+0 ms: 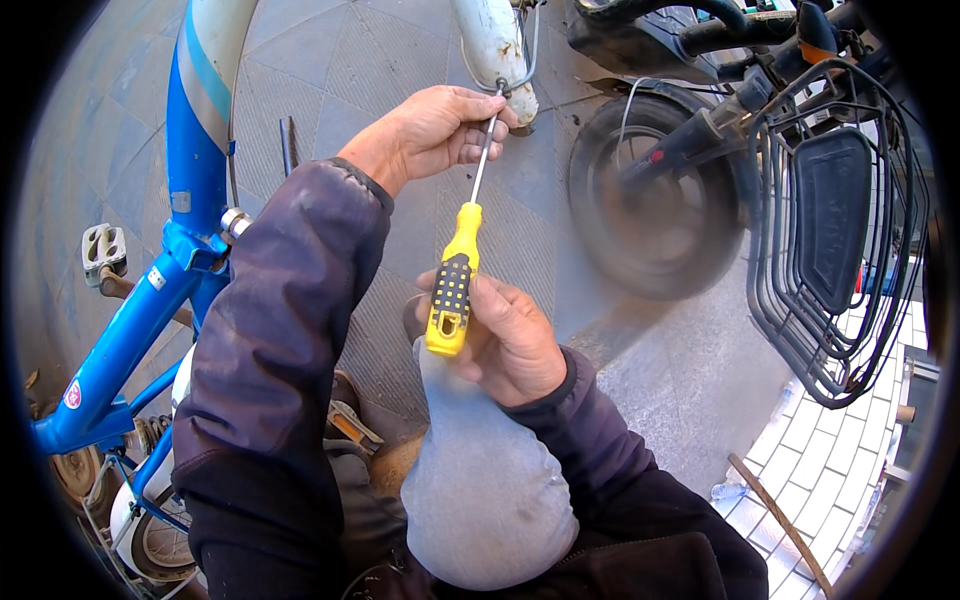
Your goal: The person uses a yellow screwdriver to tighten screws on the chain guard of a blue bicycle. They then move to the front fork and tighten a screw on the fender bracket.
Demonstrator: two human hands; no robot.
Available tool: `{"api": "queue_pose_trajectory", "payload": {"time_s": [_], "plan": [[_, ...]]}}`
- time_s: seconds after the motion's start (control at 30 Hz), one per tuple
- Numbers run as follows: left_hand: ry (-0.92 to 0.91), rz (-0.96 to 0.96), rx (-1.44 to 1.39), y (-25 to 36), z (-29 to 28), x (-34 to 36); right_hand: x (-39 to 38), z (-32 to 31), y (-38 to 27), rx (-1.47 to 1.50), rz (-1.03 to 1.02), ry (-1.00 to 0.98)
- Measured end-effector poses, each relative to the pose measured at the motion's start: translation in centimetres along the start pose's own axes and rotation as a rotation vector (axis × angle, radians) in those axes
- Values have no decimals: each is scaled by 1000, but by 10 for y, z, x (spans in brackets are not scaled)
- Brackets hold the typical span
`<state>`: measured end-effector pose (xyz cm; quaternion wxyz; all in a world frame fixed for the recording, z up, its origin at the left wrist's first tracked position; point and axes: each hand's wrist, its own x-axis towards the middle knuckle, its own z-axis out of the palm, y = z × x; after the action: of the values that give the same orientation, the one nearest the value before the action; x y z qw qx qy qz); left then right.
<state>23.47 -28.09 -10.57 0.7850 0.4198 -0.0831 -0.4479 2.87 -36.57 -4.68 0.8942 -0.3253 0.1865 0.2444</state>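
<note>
My right hand [515, 335] is wrapped around the yellow and black handle of a screwdriver [463, 235]. Its metal shaft points up and away, with the tip at a small screw [502, 86] on the lower end of a white, rust-spotted mudguard [490, 45]. Thumb and fingers of my left hand [435, 130] pinch together around the shaft's tip, beside that screw. A thin wire stay [533, 50] meets the mudguard there. The exact contact between tip and screw is hidden by my fingertips.
A blue bicycle frame [195, 150] with a pedal [103, 250] stands at left. At right are a dark tyre [655, 200] and a black wire basket [835, 230]. A grey, cloth-covered, saddle-like shape [490, 490] lies between my forearms. A stick [782, 525] leans at lower right.
</note>
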Motion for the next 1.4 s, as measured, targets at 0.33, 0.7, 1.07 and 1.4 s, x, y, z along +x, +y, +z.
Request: {"api": "queue_pose_trajectory", "payload": {"time_s": [0.33,0.7,1.07,1.4], "plan": [[61,-11,59,3,6,1,0,-13,4,-39,-51,1],[63,2,83,5,3,1,1,-11,3,-15,-22,-12],[114,20,102,6,6,1,1,-9,1,12,-20,-27],[124,-9,122,10,10,-1,2,-15,3,-30,-64,-14]]}}
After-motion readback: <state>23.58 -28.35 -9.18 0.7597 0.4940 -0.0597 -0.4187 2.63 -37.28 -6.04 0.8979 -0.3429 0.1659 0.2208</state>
